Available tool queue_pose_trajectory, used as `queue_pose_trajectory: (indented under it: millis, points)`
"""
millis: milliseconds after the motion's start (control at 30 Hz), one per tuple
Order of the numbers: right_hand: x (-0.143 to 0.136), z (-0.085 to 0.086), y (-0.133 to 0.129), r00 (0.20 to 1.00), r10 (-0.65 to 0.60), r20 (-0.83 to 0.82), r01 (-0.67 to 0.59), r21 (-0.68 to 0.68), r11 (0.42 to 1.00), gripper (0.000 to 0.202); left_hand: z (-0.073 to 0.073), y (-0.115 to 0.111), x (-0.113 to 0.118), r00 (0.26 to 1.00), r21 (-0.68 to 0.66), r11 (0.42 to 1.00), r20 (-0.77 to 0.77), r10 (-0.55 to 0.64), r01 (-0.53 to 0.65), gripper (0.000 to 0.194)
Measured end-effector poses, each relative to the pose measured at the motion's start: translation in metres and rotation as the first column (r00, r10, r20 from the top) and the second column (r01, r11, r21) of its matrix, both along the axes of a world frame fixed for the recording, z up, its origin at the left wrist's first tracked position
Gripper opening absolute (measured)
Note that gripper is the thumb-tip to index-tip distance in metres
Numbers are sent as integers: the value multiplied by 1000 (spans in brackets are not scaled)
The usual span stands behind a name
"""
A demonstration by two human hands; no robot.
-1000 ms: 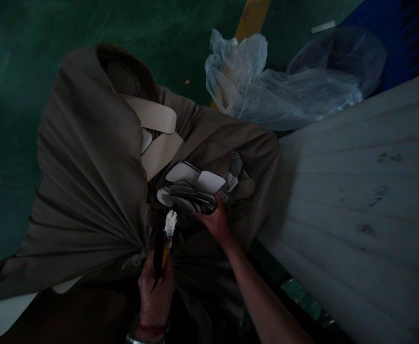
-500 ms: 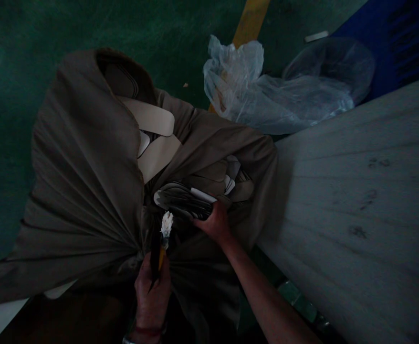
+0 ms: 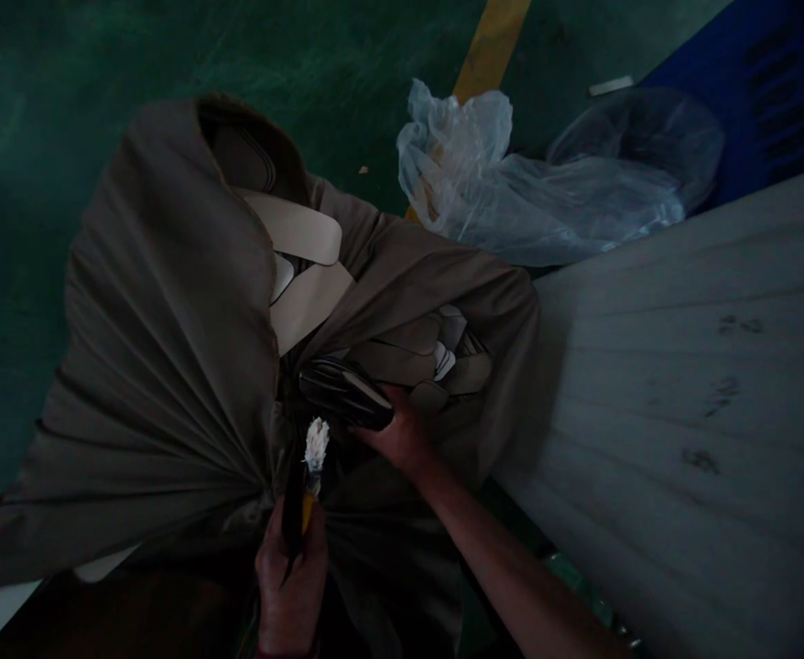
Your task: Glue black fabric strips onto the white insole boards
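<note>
My left hand (image 3: 292,572), at the bottom centre, is closed round a yellow-handled brush (image 3: 310,503) with whitish bristles and a dark, flat piece lying beside it. To its upper right, my right hand (image 3: 402,435) grips one end of a stack of dark, rounded pieces (image 3: 343,394). The stack is held tilted over the brown cloth (image 3: 175,320). Behind it, more flat, rounded pieces (image 3: 402,361) rest in a fold of the cloth. Pale oblong pieces (image 3: 298,227) stick out of another opening on the left.
Crumpled clear plastic (image 3: 526,197) lies on the green floor (image 3: 347,64), over a yellow stripe (image 3: 494,46). A large pale sack (image 3: 683,394) with dark marks fills the right side. Behind it is a blue object (image 3: 724,73) with dark lettering.
My right hand has moved slightly left and down with the stack, which now shows its darker side and sits apart from the pieces behind. My left hand still holds the brush.
</note>
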State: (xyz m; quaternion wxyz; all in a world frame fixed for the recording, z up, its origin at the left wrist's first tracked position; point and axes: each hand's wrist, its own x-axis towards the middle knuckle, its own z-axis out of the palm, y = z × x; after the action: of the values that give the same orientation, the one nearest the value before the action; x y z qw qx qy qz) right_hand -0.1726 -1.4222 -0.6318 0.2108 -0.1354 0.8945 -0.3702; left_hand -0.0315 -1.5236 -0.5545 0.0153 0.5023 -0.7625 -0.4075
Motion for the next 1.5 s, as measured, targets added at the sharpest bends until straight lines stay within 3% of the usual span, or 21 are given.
queue_pose_trajectory:
  millis: [167, 333, 500, 633, 733, 833, 967, 1133, 1333, 1500]
  points:
    - [-18, -15, -4, 995, -27, 91, 33, -61, 998, 67, -4, 4, 1, 999, -18, 1000, -32, 8, -8, 25]
    - [-34, -23, -2, 988, -85, 131, 91, -40, 995, 65, -10, 1, 6, 997, -111, 993, -51, -50, 44, 22]
    - [-29, 2, 23, 991, -103, 88, 107, -43, 993, 52, -13, -9, 10, 992, -152, 981, -24, -123, 118, 22]
    - [-31, 27, 54, 949, -316, 2, 315, -85, 945, 53, -15, -12, 12, 985, -168, 972, -14, -170, 165, 20]
    - [-45, 33, 56, 896, -419, -148, 412, -81, 908, 53, -18, -15, 13, 979, -192, 961, 11, -202, 201, 24]
    - [-60, 25, 31, 884, -390, -259, 380, -88, 921, 55, -21, -16, 12, 980, -181, 964, 10, -199, 197, 26]
    - [-63, 12, -7, 931, -223, -288, 208, -85, 975, 60, -23, -10, 5, 987, -160, 975, -32, -160, 153, 23]
    - [-43, 10, -9, 964, -95, -249, 99, 3, 995, 82, -12, -1, -14, 997, -58, 998, -71, -8, 4, 23]
    - [-14, -9, -7, 965, -195, -175, 221, 143, 965, 89, -2, -7, -18, 999, 82, 996, -31, -33, 35, 19]
    - [-18, -25, -13, 977, -216, 0, 211, 196, 958, 71, -9, -7, -16, 1000, 58, 998, -28, -11, 12, 19]
